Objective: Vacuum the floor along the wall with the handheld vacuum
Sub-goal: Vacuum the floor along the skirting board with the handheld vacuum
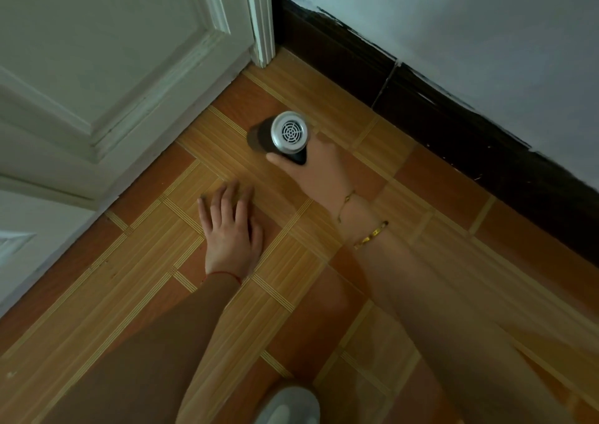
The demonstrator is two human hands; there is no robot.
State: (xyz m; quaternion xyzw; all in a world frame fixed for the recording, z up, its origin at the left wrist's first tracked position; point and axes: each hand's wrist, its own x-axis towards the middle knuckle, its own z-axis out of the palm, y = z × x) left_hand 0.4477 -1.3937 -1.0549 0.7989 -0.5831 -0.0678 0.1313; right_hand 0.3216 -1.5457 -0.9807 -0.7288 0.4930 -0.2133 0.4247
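The person crouches near the corner where a white door [97, 67] meets the wall [470, 35]. The right hand [319, 167] is wrapped around a handheld vacuum [282, 137], fingers closed on its dark body, the round silver end with its vent grille turned up toward the head camera. The vacuum points down at the floor [324, 310], its front end hidden beneath it, so I cannot tell whether it touches the tiles. It sits a little out from the dark baseboard [421, 112], close to the door frame [261, 18]. Two gold bracelets [369, 237] circle the right wrist. The left hand [231, 226] lies flat on the orange patterned tiles, fingers spread, holding nothing, a red string [227, 274] at its wrist. The two hands are apart. A pale shoe [288, 406] shows at the bottom edge.
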